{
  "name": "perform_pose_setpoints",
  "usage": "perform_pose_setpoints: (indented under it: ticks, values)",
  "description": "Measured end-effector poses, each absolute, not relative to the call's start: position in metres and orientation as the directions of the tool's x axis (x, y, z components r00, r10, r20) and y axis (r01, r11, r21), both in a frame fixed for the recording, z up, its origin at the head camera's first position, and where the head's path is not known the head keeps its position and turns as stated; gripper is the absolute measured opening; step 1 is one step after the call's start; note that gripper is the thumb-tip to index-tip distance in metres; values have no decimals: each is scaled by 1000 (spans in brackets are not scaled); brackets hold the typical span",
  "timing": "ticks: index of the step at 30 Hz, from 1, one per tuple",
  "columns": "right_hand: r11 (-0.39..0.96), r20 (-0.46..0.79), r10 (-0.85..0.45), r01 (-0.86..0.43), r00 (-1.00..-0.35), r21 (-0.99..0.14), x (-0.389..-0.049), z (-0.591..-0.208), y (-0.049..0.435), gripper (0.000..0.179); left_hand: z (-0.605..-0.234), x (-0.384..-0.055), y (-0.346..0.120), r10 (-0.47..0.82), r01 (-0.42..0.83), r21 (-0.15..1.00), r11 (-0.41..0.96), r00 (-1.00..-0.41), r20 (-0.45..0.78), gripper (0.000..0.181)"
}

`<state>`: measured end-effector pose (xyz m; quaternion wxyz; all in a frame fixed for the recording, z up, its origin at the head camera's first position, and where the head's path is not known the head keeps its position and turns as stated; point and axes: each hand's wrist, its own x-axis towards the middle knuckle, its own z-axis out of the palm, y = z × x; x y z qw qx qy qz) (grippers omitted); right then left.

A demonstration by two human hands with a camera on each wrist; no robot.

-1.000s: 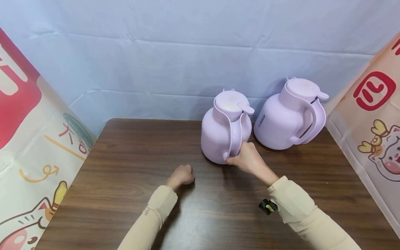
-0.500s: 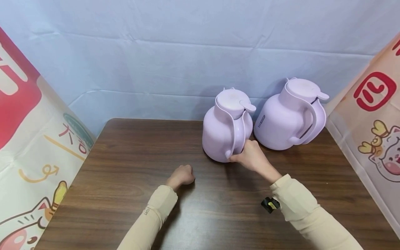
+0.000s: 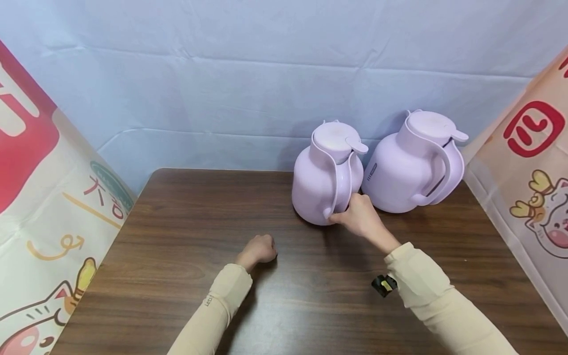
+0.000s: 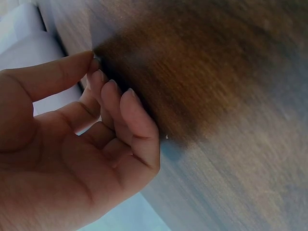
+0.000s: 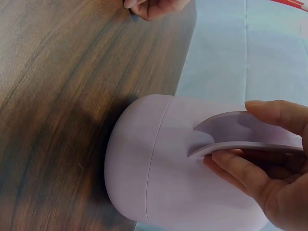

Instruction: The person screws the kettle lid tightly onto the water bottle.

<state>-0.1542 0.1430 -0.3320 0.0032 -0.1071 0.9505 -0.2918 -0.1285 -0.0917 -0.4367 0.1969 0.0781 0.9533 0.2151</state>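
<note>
In the head view a pale purple thermal jug [image 3: 308, 185] stands upright toward the back of the table, its lid lever facing forward right. My right hand [image 3: 361, 215] grips the lower part of its handle [image 3: 342, 180]. The right wrist view has the thumb on one side of the handle and the fingers [image 5: 240, 171] on the other, close to the jug's body [image 5: 130, 154]. A second, matching jug [image 3: 390, 175] stands just to the right. My left hand [image 3: 259, 249] rests on the tabletop, fingers loosely curled around nothing, as its wrist view confirms.
The brown wood-grain table [image 3: 191, 222] ends at a pale blue cloth [image 3: 222, 98] behind the jugs. Printed cartoon sheets [image 3: 49, 236] hang on the left and right sides. A small black and yellow device [image 3: 383, 286] shows at my right cuff.
The gripped jug has shifted right and slightly back, closing most of the gap to the second jug in the head view. My right hand moved with it; my left stayed put.
</note>
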Motion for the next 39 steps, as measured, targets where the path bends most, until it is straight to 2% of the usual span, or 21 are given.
perform_pose_setpoints:
  ticks: [21, 39]
  values:
    - [828, 25, -149, -139, -989, -544, -181, -333, 161, 43, -436, -127, -92, 236, 63, 446, 893, -909, -343, 30]
    - [839, 14, -117, -107, -993, -534, -190, -330, 166, 44, -437, -127, -93, 249, 74, 455, 888, -907, -340, 33]
